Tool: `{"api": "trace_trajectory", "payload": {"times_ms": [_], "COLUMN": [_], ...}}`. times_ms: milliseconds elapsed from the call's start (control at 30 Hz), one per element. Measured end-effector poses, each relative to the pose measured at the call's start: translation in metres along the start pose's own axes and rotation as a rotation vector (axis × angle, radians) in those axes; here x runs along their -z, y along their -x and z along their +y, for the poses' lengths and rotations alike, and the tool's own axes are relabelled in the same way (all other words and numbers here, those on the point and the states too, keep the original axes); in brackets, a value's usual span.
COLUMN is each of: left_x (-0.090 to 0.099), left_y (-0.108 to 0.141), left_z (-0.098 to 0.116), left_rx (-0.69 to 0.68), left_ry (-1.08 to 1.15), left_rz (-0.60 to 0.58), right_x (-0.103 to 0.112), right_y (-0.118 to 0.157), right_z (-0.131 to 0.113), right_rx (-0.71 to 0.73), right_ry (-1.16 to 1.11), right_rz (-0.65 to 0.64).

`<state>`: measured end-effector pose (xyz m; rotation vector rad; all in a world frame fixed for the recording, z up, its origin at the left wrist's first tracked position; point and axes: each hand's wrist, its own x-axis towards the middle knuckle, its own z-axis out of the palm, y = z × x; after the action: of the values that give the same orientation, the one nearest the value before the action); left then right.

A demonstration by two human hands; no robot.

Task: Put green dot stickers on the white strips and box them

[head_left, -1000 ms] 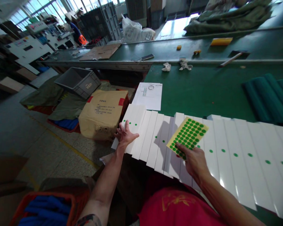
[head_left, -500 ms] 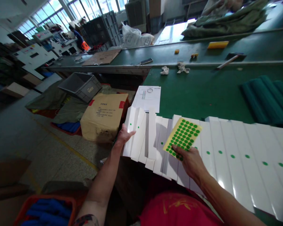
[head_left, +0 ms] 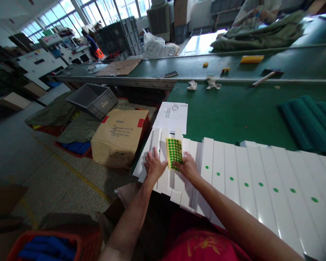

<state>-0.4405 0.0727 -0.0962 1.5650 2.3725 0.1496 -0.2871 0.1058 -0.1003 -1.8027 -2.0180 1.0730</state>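
My right hand (head_left: 187,166) grips the lower right edge of a yellow sheet (head_left: 174,154) covered with rows of round green stickers. To its left, my left hand (head_left: 154,165) rests with spread fingers over the white boxes at the left end of the row, its thumb close to the sheet's left edge. Long white boxes (head_left: 239,163) lie side by side along the green table, many with one green dot each. A small green dot shows just beside my left fingers. Whether my left fingertips press on a box is hard to tell.
A printed white paper (head_left: 170,117) lies behind the boxes on the green table (head_left: 220,112). Dark green rolls (head_left: 309,123) are at the right. A brown carton (head_left: 119,137) and a grey crate (head_left: 93,99) stand at the left. Another person's hands show at the far upper right.
My right hand has carried the sticker sheet left, close to my left hand. My left hand has shifted slightly right, and its fingers have spread over the boxes.
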Motion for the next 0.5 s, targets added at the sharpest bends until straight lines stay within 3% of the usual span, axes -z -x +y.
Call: {"api": "trace_trajectory", "payload": {"times_ms": [133,300,500], "left_x": [-0.002,0.0,0.011], "left_y": [-0.001,-0.008,-0.015], "left_z": [0.011,0.008,-0.001], "left_rx": [0.032,0.033,-0.021], "left_ry": [0.0,0.087,0.44], "left_rz": [-0.02,0.016,-0.137], "right_x": [0.008,0.006,0.016], "right_y": [-0.002,0.0,0.004], "right_z": [-0.009,-0.022,-0.015], "right_rx": [0.026,-0.02,-0.027], "right_ry": [0.046,0.022,-0.266], "right_rz": [-0.07,-0.026,-0.063]}}
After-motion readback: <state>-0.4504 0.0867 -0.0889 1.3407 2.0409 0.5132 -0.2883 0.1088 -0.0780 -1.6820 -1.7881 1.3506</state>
